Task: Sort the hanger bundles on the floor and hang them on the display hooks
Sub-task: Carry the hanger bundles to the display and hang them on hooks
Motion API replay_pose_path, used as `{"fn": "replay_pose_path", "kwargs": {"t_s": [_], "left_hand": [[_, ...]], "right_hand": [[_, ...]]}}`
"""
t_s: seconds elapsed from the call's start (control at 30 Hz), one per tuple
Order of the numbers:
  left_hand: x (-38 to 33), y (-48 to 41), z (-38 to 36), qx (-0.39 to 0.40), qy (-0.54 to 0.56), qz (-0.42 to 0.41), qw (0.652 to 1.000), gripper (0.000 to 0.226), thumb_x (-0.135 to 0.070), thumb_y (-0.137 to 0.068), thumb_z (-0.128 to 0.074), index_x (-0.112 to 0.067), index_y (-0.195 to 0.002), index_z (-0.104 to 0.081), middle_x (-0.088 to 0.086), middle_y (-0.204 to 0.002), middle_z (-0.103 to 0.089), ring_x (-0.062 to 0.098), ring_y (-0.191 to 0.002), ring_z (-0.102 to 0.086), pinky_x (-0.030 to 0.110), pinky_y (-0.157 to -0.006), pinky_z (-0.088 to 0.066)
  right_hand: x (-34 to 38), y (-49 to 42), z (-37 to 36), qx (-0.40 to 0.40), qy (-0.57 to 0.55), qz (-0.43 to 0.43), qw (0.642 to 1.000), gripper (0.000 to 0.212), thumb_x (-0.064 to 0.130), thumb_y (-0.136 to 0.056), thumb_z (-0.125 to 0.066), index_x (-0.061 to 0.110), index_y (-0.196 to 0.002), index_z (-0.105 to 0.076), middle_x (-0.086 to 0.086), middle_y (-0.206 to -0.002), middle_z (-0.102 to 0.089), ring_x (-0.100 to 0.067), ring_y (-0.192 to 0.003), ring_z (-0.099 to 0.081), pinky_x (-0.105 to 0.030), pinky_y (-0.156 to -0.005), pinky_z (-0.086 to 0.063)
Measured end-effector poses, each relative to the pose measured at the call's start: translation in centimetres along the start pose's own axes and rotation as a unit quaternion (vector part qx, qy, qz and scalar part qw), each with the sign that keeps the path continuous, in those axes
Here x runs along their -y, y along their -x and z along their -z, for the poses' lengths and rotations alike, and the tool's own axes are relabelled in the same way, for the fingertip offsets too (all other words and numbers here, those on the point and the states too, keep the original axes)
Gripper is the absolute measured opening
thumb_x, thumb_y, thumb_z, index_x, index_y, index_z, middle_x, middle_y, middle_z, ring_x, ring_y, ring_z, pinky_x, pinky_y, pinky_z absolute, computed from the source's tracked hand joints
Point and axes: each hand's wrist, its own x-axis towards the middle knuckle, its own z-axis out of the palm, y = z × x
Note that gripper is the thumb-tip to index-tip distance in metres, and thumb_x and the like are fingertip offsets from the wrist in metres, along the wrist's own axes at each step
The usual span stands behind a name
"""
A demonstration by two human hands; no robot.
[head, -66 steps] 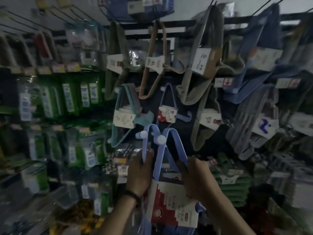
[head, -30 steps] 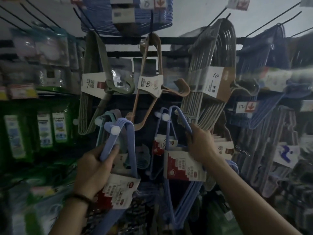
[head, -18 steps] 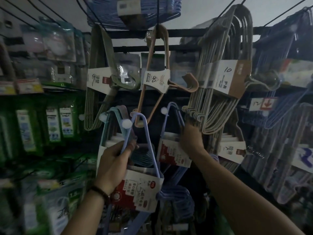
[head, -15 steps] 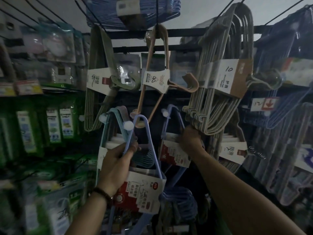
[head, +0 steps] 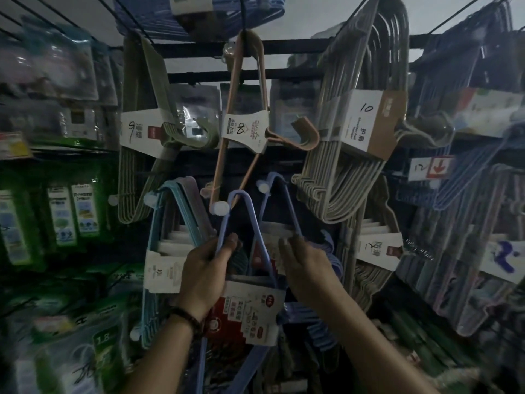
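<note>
My left hand (head: 204,274) grips the left arm of a lavender-blue hanger bundle (head: 241,223) with a red and white card label, held upright in front of the display. Its white ball tip sits just under the peach bundle. Behind it a second blue hanger bundle (head: 279,191) hangs on a display hook (head: 267,185). My right hand (head: 304,263) has its fingertips curled round the lower right arm of that hung bundle. Both forearms reach up from the bottom of the view.
A teal bundle (head: 164,223) hangs to the left and a peach bundle marked 8 (head: 244,126) above the middle. Grey bundles marked 10 (head: 363,123) and olive ones (head: 147,120) flank it. Green packets (head: 74,211) fill the left shelves, and more blue bundles (head: 468,223) hang at the right.
My left hand has carried its blue bundle right and up, in front of the hung one. My right hand has slid down and left along the hung bundle's arm.
</note>
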Motion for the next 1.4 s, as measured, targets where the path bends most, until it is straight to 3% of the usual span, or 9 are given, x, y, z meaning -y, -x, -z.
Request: {"fn": "replay_pose_path", "kwargs": {"t_s": [0.07, 0.2, 0.43, 0.63, 0.73, 0.8, 0.9, 1.23, 1.4], "left_hand": [[-0.3, -0.3, -0.9, 0.003, 0.005, -0.003, 1.000, 0.029, -0.058, -0.091, -0.067, -0.033, -0.090, -0.082, -0.008, -0.093, -0.078, 0.018, -0.097, -0.071, 0.050, -0.091, -0.057], [-1.3, -0.3, -2.6, 0.009, 0.020, -0.034, 0.999, 0.039, -0.055, -0.094, -0.064, -0.019, -0.092, -0.078, 0.019, -0.097, -0.072, 0.035, -0.092, -0.069, 0.059, -0.089, -0.057], [-2.7, 0.1, -4.6, 0.070, -0.046, -0.114, 0.990, 0.038, -0.057, -0.096, -0.060, -0.026, -0.075, -0.070, -0.007, -0.063, -0.062, 0.011, -0.061, -0.060, 0.038, -0.064, -0.052], [-2.9, 0.3, -5.3, 0.051, -0.107, -0.189, 0.975, 0.019, -0.057, -0.096, -0.060, -0.047, -0.112, -0.062, -0.015, -0.092, -0.074, -0.007, -0.085, -0.067, 0.012, -0.069, -0.052], [-1.9, -0.3, -5.6, 0.061, -0.148, -0.195, 0.968, 0.047, -0.051, -0.099, -0.060, -0.034, -0.141, -0.053, -0.016, -0.125, -0.065, -0.009, -0.107, -0.060, 0.005, -0.082, -0.046], [-1.1, -0.4, -5.9, 0.066, -0.168, -0.193, 0.964, 0.061, -0.052, -0.097, -0.061, -0.030, -0.151, -0.044, -0.013, -0.140, -0.055, -0.002, -0.123, -0.053, 0.017, -0.099, -0.047], [0.1, 0.3, -6.0, 0.039, -0.217, -0.199, 0.955, 0.065, -0.041, -0.093, -0.069, -0.029, -0.151, -0.043, -0.008, -0.140, -0.048, 0.007, -0.129, -0.046, 0.029, -0.105, -0.045], [3.9, 4.2, -5.0, 0.101, -0.413, -0.100, 0.900, 0.052, -0.056, -0.096, -0.056, -0.039, -0.143, -0.042, -0.013, -0.138, -0.036, 0.015, -0.128, -0.039, 0.028, -0.103, -0.043], [6.9, 9.2, -3.6, 0.102, -0.519, -0.034, 0.848, 0.067, -0.060, -0.075, -0.054, -0.038, -0.138, -0.057, -0.003, -0.143, -0.046, 0.025, -0.133, -0.051, 0.039, -0.104, -0.049]], "right_hand": [[1.3, 2.2, 1.1, 0.037, -0.053, 0.056, 0.996, 0.035, 0.058, -0.105, -0.042, 0.029, -0.095, -0.059, 0.005, -0.081, -0.065, -0.006, -0.072, -0.064, -0.040, -0.063, -0.053], [1.7, 3.3, 0.9, 0.001, 0.071, 0.091, 0.993, 0.038, 0.063, -0.096, -0.051, 0.039, -0.125, -0.046, 0.007, -0.091, -0.069, -0.017, -0.073, -0.069, -0.045, -0.058, -0.059], [0.5, 2.0, 2.2, -0.077, 0.120, 0.083, 0.986, 0.021, 0.027, -0.100, -0.054, 0.026, -0.120, -0.047, 0.000, -0.083, -0.067, -0.028, -0.067, -0.063, -0.047, -0.057, -0.054], [-0.6, 0.7, 3.8, -0.109, 0.151, 0.046, 0.981, 0.015, 0.027, -0.098, -0.052, 0.026, -0.113, -0.049, -0.002, -0.084, -0.069, -0.028, -0.067, -0.064, -0.044, -0.058, -0.056], [-0.4, -0.5, 3.7, -0.099, 0.167, 0.014, 0.981, 0.017, 0.026, -0.098, -0.054, 0.025, -0.113, -0.047, -0.006, -0.092, -0.069, -0.033, -0.076, -0.066, -0.041, -0.061, -0.054], [-0.1, -1.4, 3.4, -0.076, 0.183, 0.003, 0.980, 0.020, 0.023, -0.098, -0.054, 0.022, -0.116, -0.045, -0.010, -0.099, -0.069, -0.037, -0.088, -0.067, -0.040, -0.063, -0.049], [0.0, -3.3, 2.2, -0.052, 0.193, -0.030, 0.979, 0.018, 0.018, -0.104, -0.046, 0.014, -0.122, -0.045, -0.017, -0.112, -0.068, -0.042, -0.102, -0.066, -0.041, -0.068, -0.047], [-3.7, -7.0, -0.8, 0.004, 0.227, -0.058, 0.972, 0.051, 0.019, -0.107, -0.045, -0.004, -0.151, -0.030, -0.023, -0.134, -0.061, -0.035, -0.114, -0.067, -0.036, -0.076, -0.052], [-3.9, -2.3, -3.1, -0.110, 0.123, -0.005, 0.986, 0.069, 0.016, -0.093, -0.051, 0.006, -0.156, -0.024, -0.024, -0.154, -0.038, -0.046, -0.135, -0.046, -0.055, -0.097, -0.051]]}}
